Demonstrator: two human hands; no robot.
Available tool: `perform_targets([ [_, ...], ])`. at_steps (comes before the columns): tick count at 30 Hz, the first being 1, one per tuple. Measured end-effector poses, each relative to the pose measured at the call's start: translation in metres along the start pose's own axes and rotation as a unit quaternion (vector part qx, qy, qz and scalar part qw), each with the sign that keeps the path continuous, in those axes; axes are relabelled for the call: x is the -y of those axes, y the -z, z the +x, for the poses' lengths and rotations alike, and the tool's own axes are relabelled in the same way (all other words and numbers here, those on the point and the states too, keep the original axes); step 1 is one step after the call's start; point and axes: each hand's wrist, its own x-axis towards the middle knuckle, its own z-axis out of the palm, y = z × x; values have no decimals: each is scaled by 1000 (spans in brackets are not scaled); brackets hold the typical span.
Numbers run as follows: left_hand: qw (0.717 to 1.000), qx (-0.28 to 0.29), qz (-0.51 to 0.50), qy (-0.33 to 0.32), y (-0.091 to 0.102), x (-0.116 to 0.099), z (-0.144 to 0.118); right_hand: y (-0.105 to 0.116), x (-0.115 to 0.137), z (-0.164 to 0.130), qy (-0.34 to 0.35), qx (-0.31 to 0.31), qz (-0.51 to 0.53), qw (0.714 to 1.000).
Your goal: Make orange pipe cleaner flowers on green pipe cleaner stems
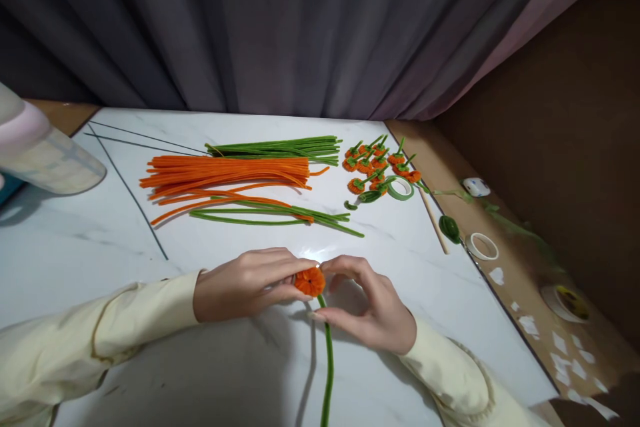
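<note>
Left hand [245, 283]: fingers curled in, tips pinched on the left side of a small round orange pipe-cleaner blossom [310, 281]. Knuckles up, wrist low over the white marble-patterned tabletop [75, 253].

Right hand [373, 307]: thumb and forefinger arched around the blossom's right side, thumb under it at the top of the fuzzy green pipe-cleaner stem [328, 360]. Remaining fingers loosely bent. Both hands closed on the same piece; blossom sits between them, near the table's centre, slightly toward the near edge. Stem runs straight down toward the person and out of the bottom of the view.

Beyond the hands: a bundle of straight orange pipe cleaners [225, 172], a bundle of straight green pipe cleaners [280, 147] behind it, and a few loose green ones [280, 213] in front. A clear strip of tabletop lies between these and the hands.

Far right: a cluster of finished small orange blossoms with short green stems [375, 165], close to the table's right edge. A brown side surface [530, 293] begins there, carrying a white tape ring [483, 246] and scraps.

Left of the hands the tabletop is bare up to a thin dark wire [127, 190] lying diagonally.
</note>
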Motion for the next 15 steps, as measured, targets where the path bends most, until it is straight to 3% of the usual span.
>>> perform_targets([
  [9, 999, 11, 8, 35, -8, -7, -1, -11, -7, -2, 90, -5, -148, 985],
  [15, 1000, 7, 21, -3, -17, -7, -8, -13, 0, -2, 88, -1, -108, 990],
])
